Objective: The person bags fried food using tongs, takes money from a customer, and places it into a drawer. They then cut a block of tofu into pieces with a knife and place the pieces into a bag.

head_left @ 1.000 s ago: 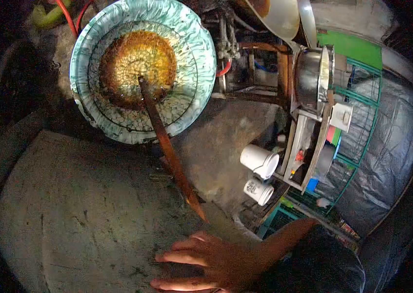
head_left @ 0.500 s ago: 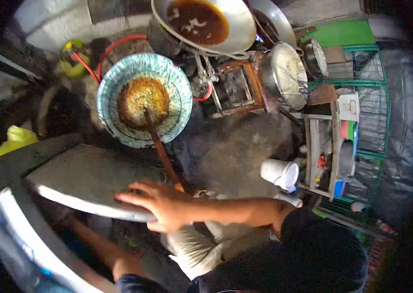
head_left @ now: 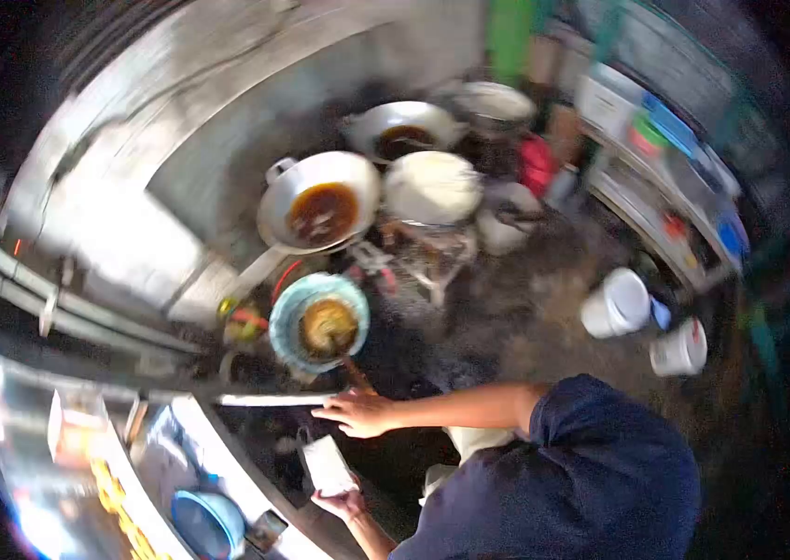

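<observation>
My left hand [head_left: 343, 504] is closed around the lower end of a white box-shaped pack [head_left: 328, 465]. Any label on it is too blurred to read. Above it, my right hand [head_left: 359, 413] is at the end of a white-edged panel [head_left: 269, 400], with its fingers over the edge. Just beyond the right hand stands a blue-green speckled basin [head_left: 286, 343] holding yellowish-brown contents. A wooden handle [head_left: 356, 375] slants out of the basin toward my right hand.
A large wok [head_left: 272, 207] of brown liquid stands behind the basin, beside a pale-topped pot [head_left: 432, 189] and another wok [head_left: 395, 114]. White buckets [head_left: 617, 303] stand on the floor by a wooden shelf [head_left: 642, 217]. A lit counter at lower left holds a blue bowl [head_left: 206, 525].
The view has swung and widened, showing more wall and floor. My left hand, reaching into the dark below the panel before, now holds the white pack. My right hand stays at the panel's edge.
</observation>
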